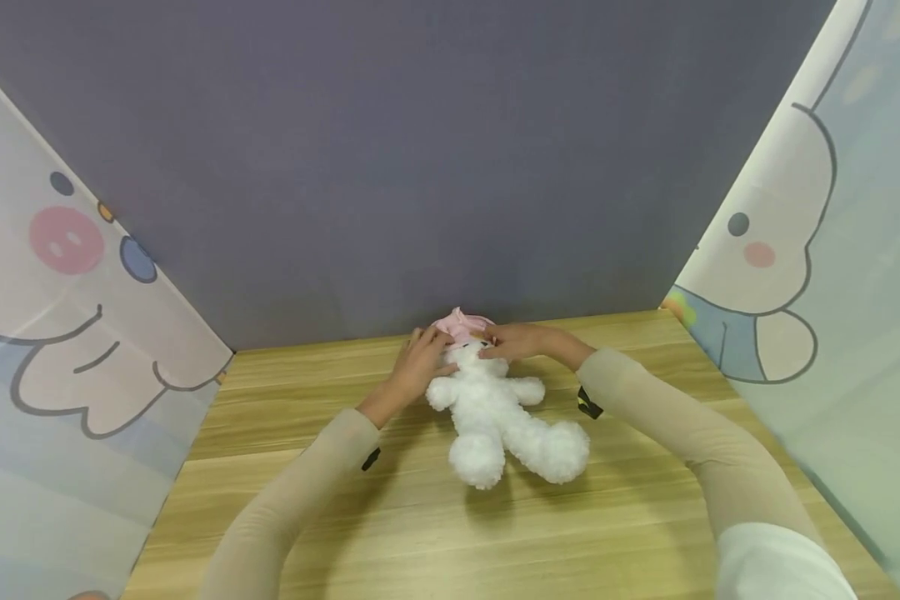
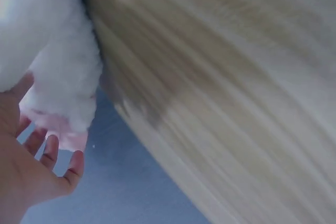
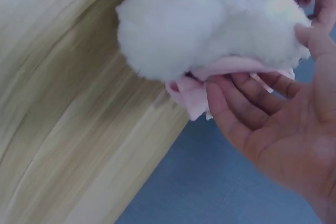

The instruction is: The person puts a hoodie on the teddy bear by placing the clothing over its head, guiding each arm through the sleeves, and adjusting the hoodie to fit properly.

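A fluffy white plush toy (image 1: 483, 400) lies on its back on the wooden table, its legs toward me. On its head is a pink cloth hat (image 1: 459, 323). My left hand (image 1: 417, 364) holds one side of the head; in the left wrist view its thumb touches the white fur and its spread, bent fingers reach the hat. From the other side my right hand (image 1: 528, 342) pinches the hat's edge. The right wrist view shows its fingertips (image 3: 215, 87) curled at the pink brim, the thumb against the fur. Part of the face is hidden by the hands.
The wooden table (image 1: 390, 533) ends just behind the toy's head, against a dark grey-blue panel (image 1: 435, 167). Pale panels with cartoon animals rise at the left (image 1: 30, 317) and right (image 1: 855, 350).
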### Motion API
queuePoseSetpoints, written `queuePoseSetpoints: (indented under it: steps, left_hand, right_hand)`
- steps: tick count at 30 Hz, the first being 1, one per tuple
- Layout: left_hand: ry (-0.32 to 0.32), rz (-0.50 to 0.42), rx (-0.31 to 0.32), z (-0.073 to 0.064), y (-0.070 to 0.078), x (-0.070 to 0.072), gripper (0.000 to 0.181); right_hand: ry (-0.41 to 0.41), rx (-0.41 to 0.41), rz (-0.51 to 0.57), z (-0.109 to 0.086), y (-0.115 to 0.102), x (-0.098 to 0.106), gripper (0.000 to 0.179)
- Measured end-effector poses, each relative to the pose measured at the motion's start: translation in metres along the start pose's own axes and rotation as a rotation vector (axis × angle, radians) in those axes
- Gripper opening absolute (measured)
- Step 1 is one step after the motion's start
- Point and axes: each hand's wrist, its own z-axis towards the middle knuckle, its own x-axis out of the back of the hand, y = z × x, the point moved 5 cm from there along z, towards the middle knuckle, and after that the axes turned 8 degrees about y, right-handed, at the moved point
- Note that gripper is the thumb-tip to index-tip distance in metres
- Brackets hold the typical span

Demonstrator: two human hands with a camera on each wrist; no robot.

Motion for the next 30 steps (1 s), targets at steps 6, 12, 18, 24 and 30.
queuePoseSetpoints:
  steps: [6, 12, 18, 24, 30]
  left_hand:
    - [-0.076, 0.057, 0.05, 0.004, -0.002, -0.003, 0.039]
    - [-0.095, -0.096, -0.028, 0.001, -0.005, -0.006, 0.035]
    - [-0.109, -0.222, -0.068, -0.004, -0.028, 0.002, 0.05]
    - [-0.101, -0.403, -0.036, -0.001, -0.041, -0.002, 0.058]
    - [-0.16, -0.491, 0.055, 0.005, -0.047, -0.018, 0.058]
  right_hand:
    - [0.098, 0.035, -0.067, 0.005, -0.004, 0.0, 0.031]
    - [0.116, 0.058, -0.111, 0.006, -0.008, -0.001, 0.022]
    - [0.156, 0.105, -0.081, 0.008, -0.013, 0.003, 0.034]
    - [0.058, 0.024, 0.057, 0.008, -0.008, 0.003, 0.046]
    - [0.079, 0.151, 0.038, 0.006, -0.012, 0.001, 0.042]
